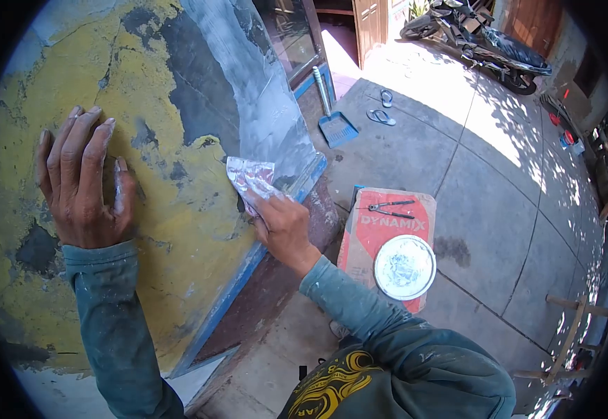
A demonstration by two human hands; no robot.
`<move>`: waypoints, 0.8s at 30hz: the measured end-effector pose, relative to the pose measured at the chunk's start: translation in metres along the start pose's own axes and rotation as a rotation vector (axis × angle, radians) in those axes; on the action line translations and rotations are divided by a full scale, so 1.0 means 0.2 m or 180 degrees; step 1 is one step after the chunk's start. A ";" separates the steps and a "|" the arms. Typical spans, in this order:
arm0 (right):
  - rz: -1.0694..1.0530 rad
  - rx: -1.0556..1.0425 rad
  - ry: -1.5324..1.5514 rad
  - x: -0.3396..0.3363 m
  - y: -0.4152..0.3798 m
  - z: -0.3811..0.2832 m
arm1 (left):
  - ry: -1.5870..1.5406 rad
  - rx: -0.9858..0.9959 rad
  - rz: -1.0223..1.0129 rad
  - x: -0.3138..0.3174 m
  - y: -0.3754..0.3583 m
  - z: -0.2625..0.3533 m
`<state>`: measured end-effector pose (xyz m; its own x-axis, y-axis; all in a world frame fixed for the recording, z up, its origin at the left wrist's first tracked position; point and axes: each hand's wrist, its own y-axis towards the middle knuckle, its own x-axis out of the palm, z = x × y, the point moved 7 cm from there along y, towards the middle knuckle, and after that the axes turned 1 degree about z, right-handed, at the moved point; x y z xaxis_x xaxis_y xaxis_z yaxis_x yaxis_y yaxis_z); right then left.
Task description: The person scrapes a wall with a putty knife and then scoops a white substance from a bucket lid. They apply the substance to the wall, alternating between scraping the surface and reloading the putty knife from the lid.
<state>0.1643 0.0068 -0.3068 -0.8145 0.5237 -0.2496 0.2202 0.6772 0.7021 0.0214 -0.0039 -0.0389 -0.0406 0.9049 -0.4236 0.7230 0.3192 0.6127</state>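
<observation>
My left hand (84,181) lies flat on the wall, fingers stretched out and whitened at the tips, with nothing in it. The wall (168,202) is worn yellow paint with bare grey patches. A band of wet-looking white putty (223,63) runs down its right part. Near the blue-painted edge (230,286), my right hand (283,227) is closed around a flat putty scraper (248,171), smeared white, its broad end against the wall. My fingers hide the scraper's lower part.
Below to the right, a red cardboard piece (351,244) bears pincers (391,209) and a round white lid (405,267) with putty smears. A blue dustpan (337,129), sandals (381,116) and a motorcycle (489,45) are farther off. A wooden frame (566,342) stands at right.
</observation>
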 end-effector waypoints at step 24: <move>0.0886 0.3075 0.1257 -0.02 -0.17 1.13 | 0.0084 -0.0034 -0.0027 0.00 0.00 -0.02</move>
<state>0.2802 0.0985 -0.4803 -0.7478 0.6356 0.1915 0.6138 0.7720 -0.1654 0.0191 -0.0035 -0.0358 -0.0651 0.9093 -0.4111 0.7151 0.3299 0.6162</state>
